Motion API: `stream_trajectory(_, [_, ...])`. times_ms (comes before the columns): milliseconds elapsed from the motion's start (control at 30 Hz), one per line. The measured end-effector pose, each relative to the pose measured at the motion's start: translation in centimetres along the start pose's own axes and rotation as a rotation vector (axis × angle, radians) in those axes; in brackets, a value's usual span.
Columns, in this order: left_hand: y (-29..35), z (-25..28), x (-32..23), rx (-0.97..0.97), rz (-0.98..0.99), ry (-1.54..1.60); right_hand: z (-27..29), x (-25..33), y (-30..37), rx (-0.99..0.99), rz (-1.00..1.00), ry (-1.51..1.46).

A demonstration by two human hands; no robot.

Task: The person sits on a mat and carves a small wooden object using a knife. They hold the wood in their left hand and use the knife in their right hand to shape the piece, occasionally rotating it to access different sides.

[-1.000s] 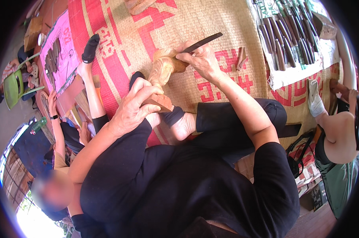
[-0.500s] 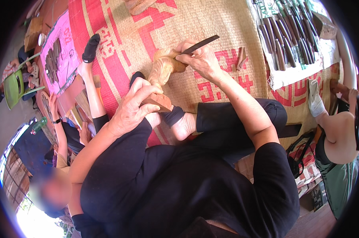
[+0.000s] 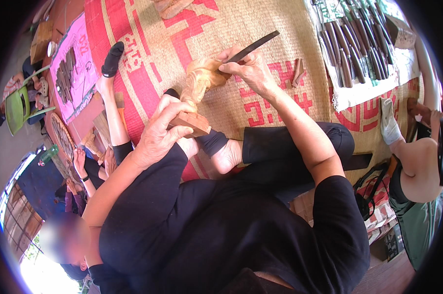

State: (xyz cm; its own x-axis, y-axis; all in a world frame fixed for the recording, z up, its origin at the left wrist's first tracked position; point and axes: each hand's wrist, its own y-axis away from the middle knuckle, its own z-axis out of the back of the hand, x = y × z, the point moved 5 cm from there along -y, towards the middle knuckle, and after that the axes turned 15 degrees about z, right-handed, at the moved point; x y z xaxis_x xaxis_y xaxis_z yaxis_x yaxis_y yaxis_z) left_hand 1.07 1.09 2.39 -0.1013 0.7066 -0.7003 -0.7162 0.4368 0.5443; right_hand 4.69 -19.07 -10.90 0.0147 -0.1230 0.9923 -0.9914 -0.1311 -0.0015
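Observation:
A carved wooden figure (image 3: pixel 194 82) is tilted in front of me, its block base (image 3: pixel 192 123) toward my lap. My left hand (image 3: pixel 158 130) is closed on that base, with thumb and fingers on either side of it. A slim, dark, flat tool (image 3: pixel 255 46) is pinched in my right hand (image 3: pixel 253 73) and slants up to the right. Its working tip is hidden by my fingers, so I cannot tell its exact kind. The right fingers are at the figure's upper end, and I cannot make out whether they touch it.
Many wooden-handled carving tools (image 3: pixel 346 49) lie on a white cloth at the right. A small wood piece (image 3: pixel 298 73) rests on the woven mat (image 3: pixel 280 29). More tools (image 3: pixel 66 73) lie on a pink sheet (image 3: pixel 87 68) at left. Other people sit on both sides.
My right hand has shifted slightly right and down, and the dark tool points more steeply upward. The figure has turned slightly in my left hand. A person at left has lowered an arm.

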Motion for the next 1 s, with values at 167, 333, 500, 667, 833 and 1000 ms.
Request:
stream_trajectory(167, [0.1,0.0,0.1,0.022,0.030,0.001,0.8,-1.2,-0.2,-0.069,0.012,0.085])
stream_trajectory(333, [0.4,0.0,0.5,0.044,0.051,-0.006,2.0,-1.0,-0.7,-0.183,0.118,-0.078])
stream_trajectory(500, [0.1,0.0,-0.1,0.022,0.016,-0.016,-0.3,-0.5,0.1,0.036,0.048,-0.016])
stream_trajectory(667, [0.1,-0.1,0.0,0.063,0.049,-0.028,0.0,-0.6,0.2,-0.016,-0.030,0.073])
stream_trajectory(833, [0.2,-0.2,0.0,0.066,0.056,-0.020,2.3,-1.5,-0.6,-0.169,0.078,-0.092])
stream_trajectory(1000, [0.2,0.1,0.3,0.014,0.024,0.026,0.4,-1.5,-0.3,-0.015,0.043,-0.130])
